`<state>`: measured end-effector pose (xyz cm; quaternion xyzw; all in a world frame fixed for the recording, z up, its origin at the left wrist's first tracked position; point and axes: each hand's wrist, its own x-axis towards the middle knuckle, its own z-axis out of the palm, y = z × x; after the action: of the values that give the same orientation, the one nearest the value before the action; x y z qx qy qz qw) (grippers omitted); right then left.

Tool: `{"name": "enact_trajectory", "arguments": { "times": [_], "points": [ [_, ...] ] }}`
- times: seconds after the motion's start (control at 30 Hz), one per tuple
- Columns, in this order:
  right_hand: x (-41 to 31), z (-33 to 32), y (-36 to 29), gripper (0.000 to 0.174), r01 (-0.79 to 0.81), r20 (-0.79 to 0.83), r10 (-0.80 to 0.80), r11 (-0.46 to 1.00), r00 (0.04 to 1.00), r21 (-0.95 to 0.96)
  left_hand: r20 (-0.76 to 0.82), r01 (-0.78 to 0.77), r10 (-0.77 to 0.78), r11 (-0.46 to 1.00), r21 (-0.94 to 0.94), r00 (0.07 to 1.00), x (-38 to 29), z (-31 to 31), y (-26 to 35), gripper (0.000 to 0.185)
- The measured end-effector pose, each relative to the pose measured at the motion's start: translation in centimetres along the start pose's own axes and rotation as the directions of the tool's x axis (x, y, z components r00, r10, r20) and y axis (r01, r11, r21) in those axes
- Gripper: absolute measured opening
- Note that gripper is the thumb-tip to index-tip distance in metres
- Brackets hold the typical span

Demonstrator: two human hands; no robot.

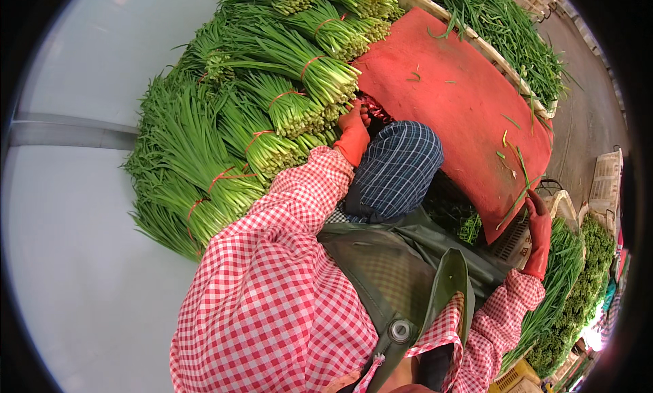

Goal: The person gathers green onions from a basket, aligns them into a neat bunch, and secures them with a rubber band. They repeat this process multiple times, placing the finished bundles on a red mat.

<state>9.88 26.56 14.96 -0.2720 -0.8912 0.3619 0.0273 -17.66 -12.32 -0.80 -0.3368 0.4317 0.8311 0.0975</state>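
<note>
My left hand [353, 132], in a red rubber glove, has curled fingers at the stem ends of tied garlic chive bundles [285, 107], beside shiny red ties [376, 109] in a dark gap. Whether it grips anything is unclear. My right hand [538, 232], gloved alike, is at the right edge of a red cloth [459, 97]. Its fingertips are against or close to long green leaf blades [521, 191]; a hold on them cannot be made out. The bundles lie piled at the left, leaves to the left, pale stems to the right, bound with thin red ties.
A crate of loose green leaves [510, 41] stands beyond the cloth. More crates and heaps of greens [566, 275] are at the right. My knee in plaid cloth [400, 163] is between my arms. A pale smooth surface [76, 214] extends left of the pile.
</note>
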Motion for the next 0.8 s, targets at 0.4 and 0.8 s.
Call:
{"name": "enact_trajectory", "arguments": {
  "times": [0.4,0.8],
  "points": [
    [2.2,4.1,-2.9,0.041,0.053,-0.177,-0.075,0.990,0.981,-0.129,0.139,0.112,-0.090,0.981,-0.157,0.986,-1.4,-2.9,-0.4,0.012],
    [10.0,11.4,2.3,0.048,0.010,-0.478,-0.338,0.824,0.811,-0.566,0.570,-0.736,0.689,0.645,-0.204,0.447,-17.4,7.4,12.6,0.008]
  ]
}}
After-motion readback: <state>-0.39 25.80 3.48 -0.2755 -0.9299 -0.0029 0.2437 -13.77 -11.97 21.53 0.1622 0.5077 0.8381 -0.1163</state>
